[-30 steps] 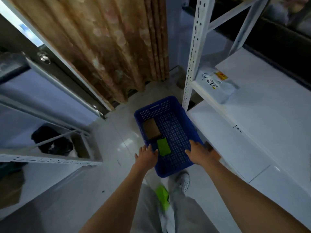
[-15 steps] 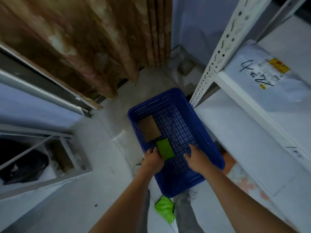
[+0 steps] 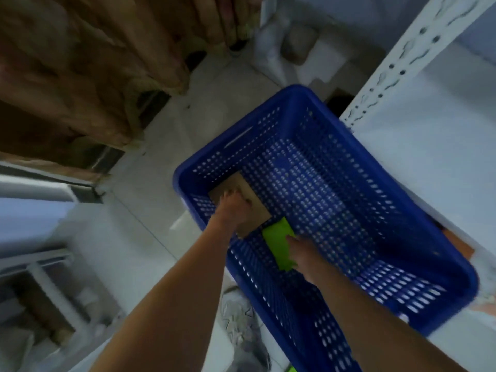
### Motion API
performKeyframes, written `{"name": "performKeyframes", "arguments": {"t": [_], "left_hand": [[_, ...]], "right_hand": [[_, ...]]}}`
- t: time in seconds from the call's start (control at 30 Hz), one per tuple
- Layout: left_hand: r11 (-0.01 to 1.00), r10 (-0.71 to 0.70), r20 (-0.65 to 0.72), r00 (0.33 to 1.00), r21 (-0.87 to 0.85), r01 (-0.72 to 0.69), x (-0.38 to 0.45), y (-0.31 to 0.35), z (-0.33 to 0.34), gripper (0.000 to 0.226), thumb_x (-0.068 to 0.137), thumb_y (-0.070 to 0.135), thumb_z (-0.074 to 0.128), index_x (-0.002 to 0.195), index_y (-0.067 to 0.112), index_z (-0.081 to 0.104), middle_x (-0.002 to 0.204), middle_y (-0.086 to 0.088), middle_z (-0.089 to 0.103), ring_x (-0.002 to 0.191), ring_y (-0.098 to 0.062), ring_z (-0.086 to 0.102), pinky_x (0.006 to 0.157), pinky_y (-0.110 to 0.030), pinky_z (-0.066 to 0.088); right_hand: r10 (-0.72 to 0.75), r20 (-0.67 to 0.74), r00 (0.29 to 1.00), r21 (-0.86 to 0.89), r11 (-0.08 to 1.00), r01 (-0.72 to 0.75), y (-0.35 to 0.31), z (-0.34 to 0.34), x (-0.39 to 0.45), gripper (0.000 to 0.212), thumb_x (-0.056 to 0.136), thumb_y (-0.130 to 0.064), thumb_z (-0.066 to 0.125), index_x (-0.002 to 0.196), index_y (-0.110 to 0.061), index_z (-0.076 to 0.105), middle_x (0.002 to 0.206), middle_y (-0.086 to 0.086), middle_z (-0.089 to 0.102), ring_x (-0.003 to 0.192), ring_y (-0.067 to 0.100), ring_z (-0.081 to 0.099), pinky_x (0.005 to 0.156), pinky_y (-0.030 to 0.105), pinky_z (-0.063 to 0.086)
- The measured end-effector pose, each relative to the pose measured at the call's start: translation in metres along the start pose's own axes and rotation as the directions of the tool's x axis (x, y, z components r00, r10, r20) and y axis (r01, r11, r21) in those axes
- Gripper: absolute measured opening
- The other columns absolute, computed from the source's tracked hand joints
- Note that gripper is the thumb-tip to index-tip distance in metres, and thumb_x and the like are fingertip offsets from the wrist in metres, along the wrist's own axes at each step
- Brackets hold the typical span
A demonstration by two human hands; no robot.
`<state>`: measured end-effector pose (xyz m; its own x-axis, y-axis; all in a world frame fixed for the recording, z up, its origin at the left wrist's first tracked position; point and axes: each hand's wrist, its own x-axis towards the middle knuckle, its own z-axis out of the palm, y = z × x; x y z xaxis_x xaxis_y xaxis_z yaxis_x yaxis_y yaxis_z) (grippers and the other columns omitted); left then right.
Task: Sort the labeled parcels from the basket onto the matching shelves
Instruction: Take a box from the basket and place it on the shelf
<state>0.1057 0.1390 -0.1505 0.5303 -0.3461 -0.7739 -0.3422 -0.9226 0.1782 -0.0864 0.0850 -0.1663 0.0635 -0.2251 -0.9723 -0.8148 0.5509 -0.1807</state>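
- Two parcels lie in the blue perforated plastic basket [image 3: 349,200] on the floor: a flat brown cardboard parcel [image 3: 253,208] in the corner at about 9 o'clock, and a flat bright green parcel [image 3: 277,245] touching its near end, toward 7 o'clock.
- The left hand [image 3: 232,208] rests on the brown parcel, fingers spread over it; whether they have curled under an edge I cannot tell.
- The right hand [image 3: 303,253] lies on the green parcel's right edge; blur hides whether it pinches or only touches.
- I judge the sorting near its end: the rest of the basket floor is bare, and neither parcel is lifted yet.
- The basket's left wall stands close beside the brown parcel, leaving little room for fingers there; straight up is open.
- The white perforated steel shelf post [image 3: 418,52] rises at 1 o'clock, the white shelf board [image 3: 442,146] just beside the basket at 3 o'clock.
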Motion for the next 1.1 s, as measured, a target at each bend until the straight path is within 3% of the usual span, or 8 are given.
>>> {"name": "performKeyframes", "arguments": {"t": [0.27, 0.37, 0.5, 0.57, 0.63, 0.8, 0.9, 1.1], "left_hand": [[0.996, 0.025, -0.021, 0.999, 0.088, -0.023, 0.141, -0.029, 0.034, 0.074, 0.103, 0.037, 0.044, 0.158, 0.008, 0.005, 0.163, -0.014, 0.016, 0.148, -0.037, 0.014, 0.122, -0.045, 0.018], [1.000, 0.014, -0.026, 1.000, 0.011, -0.013, 0.159, -0.038, 0.039, 0.067, 0.105, 0.037, 0.042, 0.158, 0.008, 0.012, 0.155, -0.015, 0.034, 0.141, -0.035, 0.032, 0.116, -0.043, 0.031], [0.992, -0.066, -0.091, 0.994, -0.109, 0.056, 0.157, -0.040, 0.037, 0.069, 0.097, 0.055, 0.043, 0.153, 0.016, 0.029, 0.155, -0.012, 0.035, 0.139, -0.034, 0.036, 0.115, -0.052, 0.033], [0.989, -0.076, -0.130, 0.989, -0.134, 0.058, 0.132, -0.025, 0.026, 0.076, 0.093, 0.066, 0.034, 0.154, 0.020, 0.027, 0.161, -0.010, 0.021, 0.145, -0.036, 0.023, 0.119, -0.059, 0.020], [0.981, -0.088, -0.106, 0.991, -0.183, 0.067, 0.095, -0.002, 0.006, 0.077, 0.094, 0.071, 0.027, 0.156, 0.025, 0.024, 0.164, -0.006, 0.013, 0.149, -0.035, 0.014, 0.118, -0.062, 0.009], [0.920, 0.030, -0.177, 0.984, -0.380, -0.096, -0.023, 0.055, -0.051, 0.044, 0.096, 0.057, 0.041, 0.123, 0.024, 0.046, 0.128, -0.010, 0.045, 0.122, -0.037, 0.044, 0.108, -0.057, 0.032], [0.791, 0.106, -0.216, 0.971, -0.574, -0.214, -0.103, 0.088, -0.094, 0.028, 0.099, 0.043, 0.047, 0.106, 0.016, 0.044, 0.101, -0.003, 0.049, 0.097, -0.029, 0.051, 0.080, -0.041, 0.044], [0.639, 0.224, -0.196, 0.955, -0.710, -0.296, -0.256, 0.133, -0.186, 0.020, 0.100, 0.023, 0.042, 0.117, 0.019, 0.053, 0.107, -0.003, 0.055, 0.092, -0.019, 0.054, 0.075, -0.033, 0.045]], "right_hand": [[0.110, 0.191, 0.975, 0.281, 0.946, -0.162, -0.005, 0.082, 0.138, 0.044, 0.099, -0.048, 0.053, 0.125, -0.013, 0.064, 0.138, 0.018, 0.058, 0.116, 0.031, 0.060, 0.086, 0.040, 0.052], [0.051, 0.256, 0.965, 0.466, 0.868, -0.170, -0.013, 0.101, 0.148, 0.046, 0.103, -0.043, 0.050, 0.139, -0.014, 0.056, 0.137, 0.013, 0.059, 0.113, 0.029, 0.058, 0.100, 0.045, 0.051], [-0.040, 0.271, 0.962, 0.673, 0.722, -0.160, -0.018, 0.096, 0.128, 0.044, 0.105, -0.043, 0.046, 0.133, -0.012, 0.060, 0.123, 0.012, 0.067, 0.097, 0.028, 0.064, 0.084, 0.042, 0.057], [-0.027, 0.246, 0.969, 0.726, 0.667, -0.166, -0.020, 0.077, 0.100, 0.051, 0.104, -0.052, 0.043, 0.129, -0.011, 0.062, 0.115, 0.013, 0.067, 0.092, 0.027, 0.062, 0.072, 0.038, 0.055], [-0.030, 0.218, 0.975, 0.777, 0.611, -0.155, -0.022, 0.050, 0.068, 0.058, 0.101, -0.062, 0.039, 0.133, -0.017, 0.055, 0.123, 0.014, 0.063, 0.105, 0.031, 0.060, 0.092, 0.044, 0.052], [-0.001, 0.125, 0.992, 0.861, 0.497, -0.108, -0.034, -0.035, -0.053, 0.066, 0.101, -0.064, 0.033, 0.142, -0.014, 0.045, 0.129, 0.019, 0.054, 0.131, 0.042, 0.047, 0.115, 0.061, 0.033], [-0.025, 0.087, 0.996, 0.865, 0.498, -0.064, -0.043, -0.092, -0.131, 0.058, 0.101, -0.064, 0.033, 0.134, -0.018, 0.047, 0.133, 0.017, 0.052, 0.133, 0.044, 0.047, 0.114, 0.067, 0.030], [-0.116, 0.078, 0.990, 0.850, 0.527, -0.005, -0.075, -0.173, -0.286, 0.067, 0.096, -0.069, 0.039, 0.128, -0.015, 0.062, 0.123, 0.015, 0.068, 0.117, 0.036, 0.062, 0.101, 0.063, 0.045]]}}
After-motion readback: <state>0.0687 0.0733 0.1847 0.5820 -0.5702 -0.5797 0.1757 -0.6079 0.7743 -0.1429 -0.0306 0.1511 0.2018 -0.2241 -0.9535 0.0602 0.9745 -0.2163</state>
